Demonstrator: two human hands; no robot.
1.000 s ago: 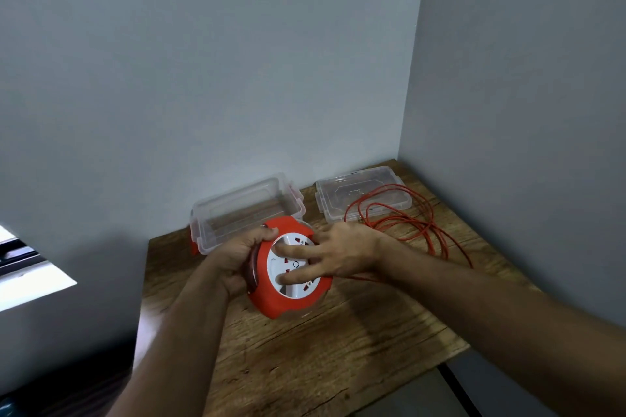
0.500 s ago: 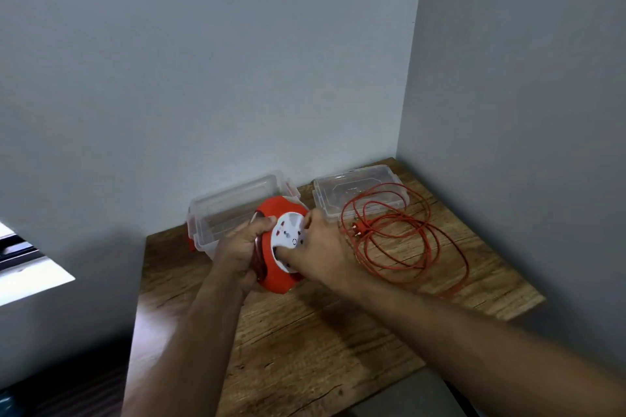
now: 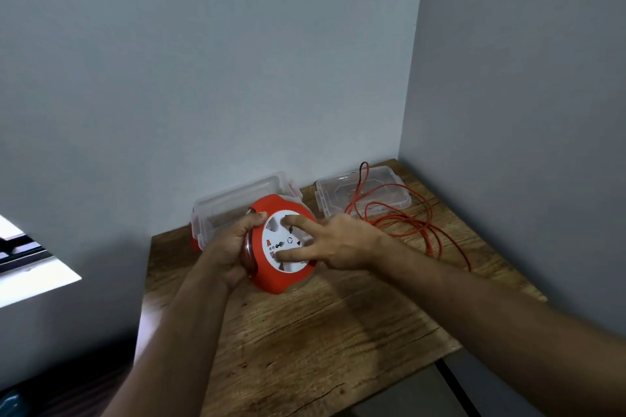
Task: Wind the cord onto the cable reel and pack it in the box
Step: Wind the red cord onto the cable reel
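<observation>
Here we see a wooden tabletop (image 3: 305, 332) carrying a clear plastic box (image 3: 216, 213), its clear lid (image 3: 338, 195) and loose orange cord (image 3: 423, 227). Our left hand (image 3: 233, 247) clasps the round orange cable reel (image 3: 271, 278) on edge, white socket face (image 3: 288, 264) toward us; right hand (image 3: 342, 240) fingers spread on it.

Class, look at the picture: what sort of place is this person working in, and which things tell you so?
Probably a plain indoor room corner: a small wooden table set against two bare grey walls, with a bright window at the left.
</observation>
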